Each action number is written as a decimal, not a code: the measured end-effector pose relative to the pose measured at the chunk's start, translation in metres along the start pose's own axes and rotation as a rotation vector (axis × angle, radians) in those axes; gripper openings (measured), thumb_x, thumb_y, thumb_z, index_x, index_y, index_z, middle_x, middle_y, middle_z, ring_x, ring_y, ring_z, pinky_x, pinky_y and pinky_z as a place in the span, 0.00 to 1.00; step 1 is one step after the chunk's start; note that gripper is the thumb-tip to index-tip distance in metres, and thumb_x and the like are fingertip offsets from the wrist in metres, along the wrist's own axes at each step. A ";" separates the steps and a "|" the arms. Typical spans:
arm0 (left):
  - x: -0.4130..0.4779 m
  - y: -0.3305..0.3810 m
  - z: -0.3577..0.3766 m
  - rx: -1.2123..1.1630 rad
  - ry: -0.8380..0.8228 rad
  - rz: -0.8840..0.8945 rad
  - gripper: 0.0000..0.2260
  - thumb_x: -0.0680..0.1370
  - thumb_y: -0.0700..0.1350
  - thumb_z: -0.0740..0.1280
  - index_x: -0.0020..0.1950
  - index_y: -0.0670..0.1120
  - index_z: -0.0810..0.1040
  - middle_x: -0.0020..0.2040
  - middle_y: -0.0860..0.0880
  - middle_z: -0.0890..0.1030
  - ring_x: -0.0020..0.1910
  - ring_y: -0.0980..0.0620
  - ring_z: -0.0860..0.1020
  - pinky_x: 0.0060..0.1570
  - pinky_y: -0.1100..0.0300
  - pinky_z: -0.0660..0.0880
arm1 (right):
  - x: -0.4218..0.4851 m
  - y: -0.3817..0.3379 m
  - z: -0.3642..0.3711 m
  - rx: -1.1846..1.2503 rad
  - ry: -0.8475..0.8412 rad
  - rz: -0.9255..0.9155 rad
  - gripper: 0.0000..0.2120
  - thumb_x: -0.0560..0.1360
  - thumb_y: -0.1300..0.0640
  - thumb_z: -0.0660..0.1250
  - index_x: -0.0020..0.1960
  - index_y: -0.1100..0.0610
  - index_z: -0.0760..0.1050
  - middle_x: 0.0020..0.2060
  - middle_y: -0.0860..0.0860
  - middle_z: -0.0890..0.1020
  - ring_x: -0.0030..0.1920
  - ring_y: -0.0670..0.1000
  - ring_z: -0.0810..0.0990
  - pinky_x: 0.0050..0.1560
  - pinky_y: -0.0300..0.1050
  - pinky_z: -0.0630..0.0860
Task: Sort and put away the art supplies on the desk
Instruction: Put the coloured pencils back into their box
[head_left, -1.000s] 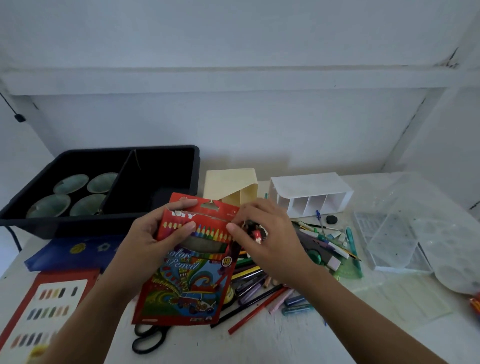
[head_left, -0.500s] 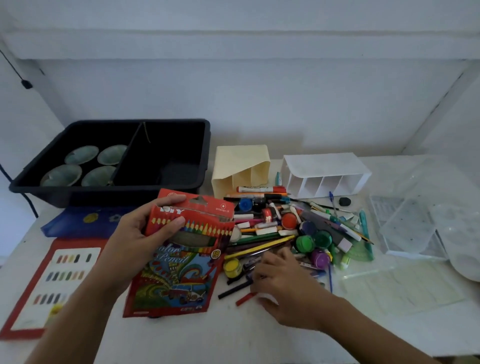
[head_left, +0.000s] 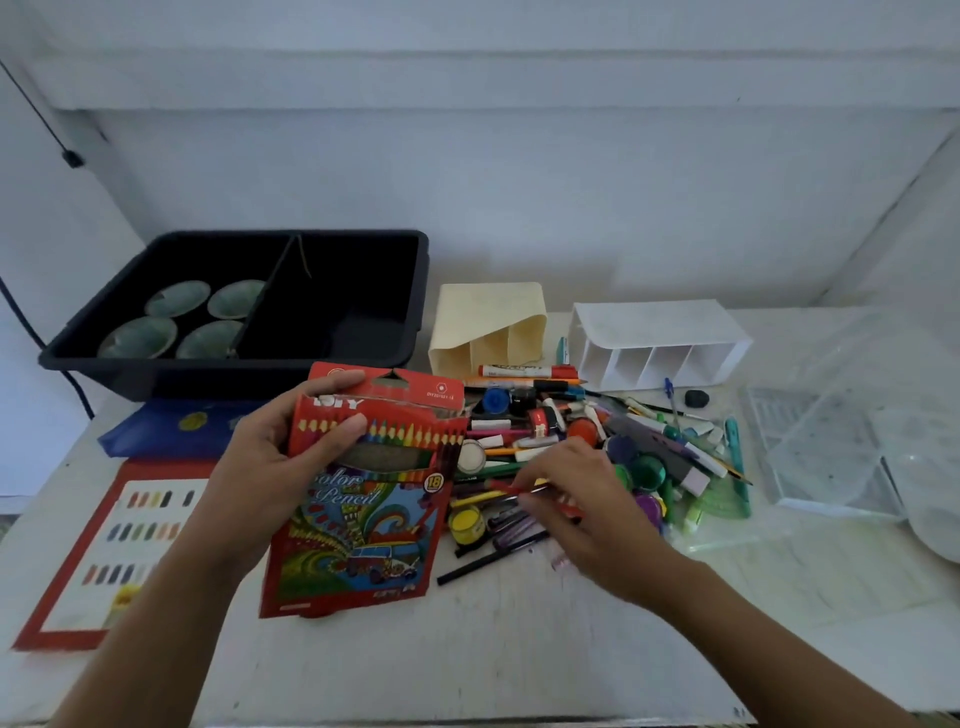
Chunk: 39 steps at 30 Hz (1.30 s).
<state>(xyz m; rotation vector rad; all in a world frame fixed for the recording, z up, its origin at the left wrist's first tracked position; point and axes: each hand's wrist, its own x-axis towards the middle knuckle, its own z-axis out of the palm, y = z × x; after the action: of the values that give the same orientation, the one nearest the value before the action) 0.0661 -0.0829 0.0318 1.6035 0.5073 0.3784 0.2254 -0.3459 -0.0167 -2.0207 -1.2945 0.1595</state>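
**Loose pencil, back to its box**

Near, the right hand pinches a red pencil from the pile. Left of it, the left hand grips the colour pencil box, its far end raised. Lift the pencil clear first — then slide it in at the flap end.

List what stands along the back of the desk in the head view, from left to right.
Black divided plastic tray → cream plastic pen holder lying on its side → white plastic organiser with open compartments → clear plastic case.
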 end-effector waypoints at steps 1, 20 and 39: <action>0.000 0.002 0.000 -0.002 -0.001 0.005 0.22 0.72 0.56 0.73 0.65 0.63 0.79 0.58 0.57 0.83 0.54 0.47 0.86 0.42 0.48 0.84 | 0.005 -0.002 -0.006 0.089 0.058 0.052 0.06 0.80 0.49 0.61 0.54 0.46 0.76 0.48 0.36 0.76 0.54 0.43 0.74 0.56 0.46 0.72; 0.020 0.034 0.023 0.136 -0.178 0.131 0.22 0.71 0.51 0.77 0.63 0.63 0.80 0.58 0.57 0.83 0.54 0.50 0.85 0.44 0.55 0.84 | 0.108 -0.050 -0.067 -0.425 0.005 -0.550 0.07 0.76 0.57 0.72 0.54 0.53 0.83 0.47 0.49 0.83 0.50 0.53 0.78 0.50 0.48 0.67; 0.032 0.030 0.020 0.029 -0.158 0.138 0.24 0.68 0.46 0.79 0.62 0.59 0.82 0.57 0.56 0.84 0.54 0.47 0.86 0.44 0.52 0.85 | 0.121 -0.050 -0.050 0.835 0.325 0.283 0.21 0.82 0.63 0.62 0.71 0.49 0.62 0.67 0.54 0.70 0.53 0.54 0.85 0.54 0.53 0.83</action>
<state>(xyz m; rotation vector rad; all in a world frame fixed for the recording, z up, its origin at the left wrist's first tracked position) 0.1066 -0.0844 0.0575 1.6860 0.2840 0.3448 0.2704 -0.2586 0.0828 -1.4049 -0.5767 0.4075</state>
